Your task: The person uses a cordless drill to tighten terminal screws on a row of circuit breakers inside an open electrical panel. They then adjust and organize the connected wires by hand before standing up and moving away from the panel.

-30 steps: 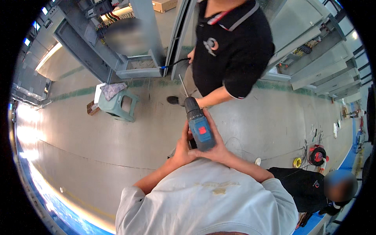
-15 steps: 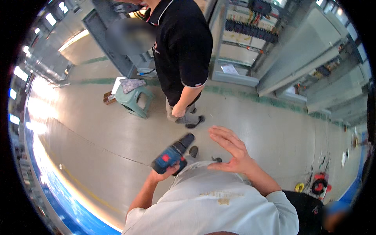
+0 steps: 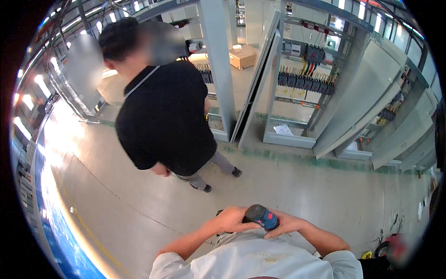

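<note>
A blue and black cordless drill (image 3: pixel 263 217) with red details is held close in front of my waist, between both hands. My left hand (image 3: pixel 235 219) is closed on its left side, and part of the drill is hidden behind the fingers. On the other side, my right hand (image 3: pixel 286 224) wraps round the drill with its thumb toward me. Beyond the drill stands a co-worker in a black shirt (image 3: pixel 165 116), back mostly turned, arms lowered.
Grey electrical cabinets (image 3: pixel 290 135) with wired breakers line the far side, some with doors (image 3: pixel 260 88) ajar. A brown box (image 3: pixel 243 57) is visible behind them. Cables and a yellow coil (image 3: pixel 367 255) lie on the floor at the lower right.
My right hand, spread and holding nothing before, now grips the drill too. The drill has come to the middle of my body. The co-worker has turned away, and my view has tilted up.
</note>
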